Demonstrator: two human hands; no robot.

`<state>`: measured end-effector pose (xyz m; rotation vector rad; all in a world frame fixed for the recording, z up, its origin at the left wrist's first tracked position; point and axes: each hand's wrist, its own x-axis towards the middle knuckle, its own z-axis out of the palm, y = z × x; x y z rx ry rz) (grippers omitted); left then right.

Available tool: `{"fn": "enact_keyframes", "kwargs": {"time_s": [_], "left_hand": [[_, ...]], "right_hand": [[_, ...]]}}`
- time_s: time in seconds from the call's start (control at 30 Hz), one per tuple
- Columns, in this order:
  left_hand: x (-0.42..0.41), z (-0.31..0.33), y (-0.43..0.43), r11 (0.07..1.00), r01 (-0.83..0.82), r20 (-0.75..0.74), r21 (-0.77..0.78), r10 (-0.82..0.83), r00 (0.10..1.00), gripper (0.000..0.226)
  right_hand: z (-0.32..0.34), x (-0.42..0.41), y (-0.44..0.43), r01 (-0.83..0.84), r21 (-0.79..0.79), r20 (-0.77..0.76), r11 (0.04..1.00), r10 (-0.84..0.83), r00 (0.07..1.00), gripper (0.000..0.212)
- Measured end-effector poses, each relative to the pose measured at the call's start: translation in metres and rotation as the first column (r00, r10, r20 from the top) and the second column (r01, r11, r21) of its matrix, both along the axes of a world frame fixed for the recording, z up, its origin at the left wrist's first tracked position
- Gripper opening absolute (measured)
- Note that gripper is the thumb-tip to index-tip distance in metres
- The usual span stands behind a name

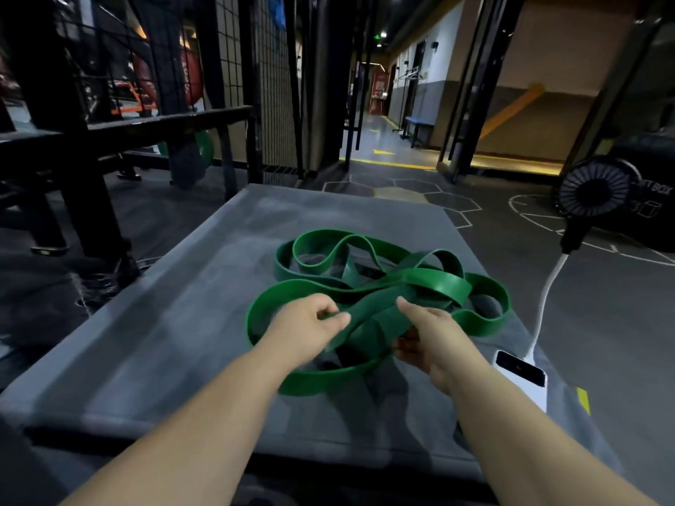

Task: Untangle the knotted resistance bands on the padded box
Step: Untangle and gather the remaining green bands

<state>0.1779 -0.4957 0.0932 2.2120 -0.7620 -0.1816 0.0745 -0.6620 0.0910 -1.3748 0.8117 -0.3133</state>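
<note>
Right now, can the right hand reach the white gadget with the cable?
Probably yes. The white gadget lies on the padded box close to the right hand, with nothing between them. But that hand grips the green bands, so it would need to let go first.

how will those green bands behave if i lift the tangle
Probably floppy: the flat green rubber resistance bands sag in loose loops on the grey padded box. Likely lifts as one clump, since strands cross.

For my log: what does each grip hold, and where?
Both hold the green resistance bands at the tangle's near side: left grip pinches one flat strand; right grip clasps crossing strands.
</note>
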Motion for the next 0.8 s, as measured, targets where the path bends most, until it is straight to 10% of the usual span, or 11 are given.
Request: {"fn": "enact_keyframes", "kwargs": {"time_s": [0.2, 0.43, 0.57, 0.67, 0.8], "left_hand": [[-0.043, 0.0, -0.006, 0.964, 0.218, 0.246, -0.153, -0.176, 0.953, 0.022], [-0.049, -0.004, -0.007, 0.929, 0.313, 0.249, -0.197, -0.261, 0.933, 0.013], [-0.015, -0.005, -0.001, 0.939, 0.0, 0.205, -0.343, 0.075, 0.976, 0.027], [0.019, -0.009, 0.017, 0.905, -0.425, 0.202, 0.036, 0.41, 0.89, 0.045], [0.047, -0.021, 0.033, 0.841, -0.372, -0.088, 0.393, 0.437, 0.895, 0.071]], "right_hand": [[0.004, -0.004, 0.005, 0.013, 0.059, -0.011, 0.998, -0.012, 1.0, 0.125], [0.003, -0.014, 0.009, 0.022, 0.054, -0.037, 0.998, -0.02, 0.999, 0.085], [0.004, -0.017, 0.005, 0.015, -0.112, -0.096, 0.994, -0.026, 0.995, 0.106], [0.006, -0.023, 0.001, -0.123, -0.369, -0.268, 0.921, 0.021, 0.963, 0.112], [0.004, -0.022, -0.004, -0.221, -0.457, -0.389, 0.861, 0.03, 0.921, 0.108]]}}
